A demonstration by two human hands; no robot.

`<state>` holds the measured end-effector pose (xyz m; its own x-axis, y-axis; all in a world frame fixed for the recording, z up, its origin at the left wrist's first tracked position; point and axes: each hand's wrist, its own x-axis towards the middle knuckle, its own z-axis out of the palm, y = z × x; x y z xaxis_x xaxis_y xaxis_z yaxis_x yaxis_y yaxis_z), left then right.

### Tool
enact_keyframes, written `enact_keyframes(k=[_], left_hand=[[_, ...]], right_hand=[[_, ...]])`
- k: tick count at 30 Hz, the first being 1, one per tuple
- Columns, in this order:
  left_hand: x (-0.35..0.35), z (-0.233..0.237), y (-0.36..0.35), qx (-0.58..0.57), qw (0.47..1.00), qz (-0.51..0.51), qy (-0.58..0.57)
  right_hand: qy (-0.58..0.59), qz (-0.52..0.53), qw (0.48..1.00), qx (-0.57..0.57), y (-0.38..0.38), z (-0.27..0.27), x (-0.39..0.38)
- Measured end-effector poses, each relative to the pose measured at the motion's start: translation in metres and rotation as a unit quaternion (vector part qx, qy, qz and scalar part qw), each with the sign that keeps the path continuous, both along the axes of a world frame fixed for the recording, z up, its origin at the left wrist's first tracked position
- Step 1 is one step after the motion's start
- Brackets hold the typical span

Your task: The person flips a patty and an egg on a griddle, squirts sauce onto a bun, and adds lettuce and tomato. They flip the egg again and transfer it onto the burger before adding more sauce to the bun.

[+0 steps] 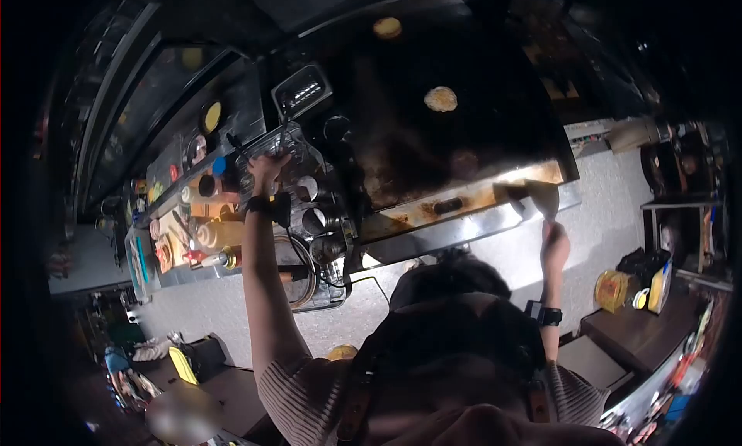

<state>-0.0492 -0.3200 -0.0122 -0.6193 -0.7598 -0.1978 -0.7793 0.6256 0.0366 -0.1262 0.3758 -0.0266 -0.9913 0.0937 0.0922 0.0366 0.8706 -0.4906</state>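
My left hand (268, 166) is over the metal trays and cups left of the griddle, its fingers looking spread. A dark handle (236, 144) lies close to its fingertips; whether they touch is unclear. My right hand (553, 239) is closed round the handle of a wide metal spatula (543, 197), whose blade is at the griddle's front right edge. On the dark griddle (402, 152) lie a browned round patty-like piece (440, 99) and, farther back, a yellowish round piece (387, 28).
A rectangular metal pan (301, 92) sits at the griddle's back left. Metal cups (314, 220), squeeze bottles (219, 235) and a round pan (294, 272) are near my left forearm. A cable runs beside it. A dark counter (645, 322) stands at the right.
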Motion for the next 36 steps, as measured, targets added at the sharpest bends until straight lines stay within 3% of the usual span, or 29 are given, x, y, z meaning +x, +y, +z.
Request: enact_keyframes(k=[4,7,12,16,19,22,24,27,29,31,34,36], left_hand=[[0.011,-0.022,-0.017,-0.02,0.998,0.014,0.052],[0.013,-0.034,-0.044,0.077,0.996,-0.006,0.042],[0.023,-0.039,-0.038,-0.041,0.994,0.058,0.087],[0.011,-0.023,-0.032,-0.035,0.995,0.092,-0.033],[0.02,-0.03,-0.031,-0.08,0.993,0.091,0.002],[0.03,-0.078,-0.083,-0.071,0.979,0.176,0.081],[0.024,-0.059,-0.082,-0.012,0.968,0.233,0.088],[0.049,0.0,-0.044,-0.067,0.975,0.061,0.201],[0.065,0.0,-0.053,-0.149,0.89,-0.134,0.411],[0.067,0.087,0.051,0.135,0.842,0.027,0.521],[0.092,0.127,0.107,0.302,0.751,0.098,0.579],[0.092,0.189,0.193,0.342,0.763,0.083,0.542]], right_hand=[[-0.007,-0.018,0.999,-0.032,0.001,0.0,0.007],[0.02,-0.01,0.999,-0.028,-0.007,0.004,0.01],[-0.011,0.007,0.999,-0.045,-0.021,0.008,0.008],[-0.009,0.01,0.999,-0.043,-0.024,0.007,0.013],[-0.009,0.002,0.999,-0.034,-0.023,0.006,0.017],[-0.017,-0.004,0.999,-0.037,-0.021,0.009,0.021],[-0.016,-0.004,0.998,-0.057,-0.021,0.009,0.023],[-0.008,-0.002,0.996,-0.087,-0.022,0.006,0.022],[-0.015,0.005,0.996,-0.085,-0.025,0.004,0.02],[-0.002,0.011,0.995,-0.097,-0.029,0.001,0.019],[0.002,0.033,0.995,-0.096,-0.033,0.0,0.015],[-0.002,0.041,0.994,-0.103,-0.038,-0.004,0.012]])
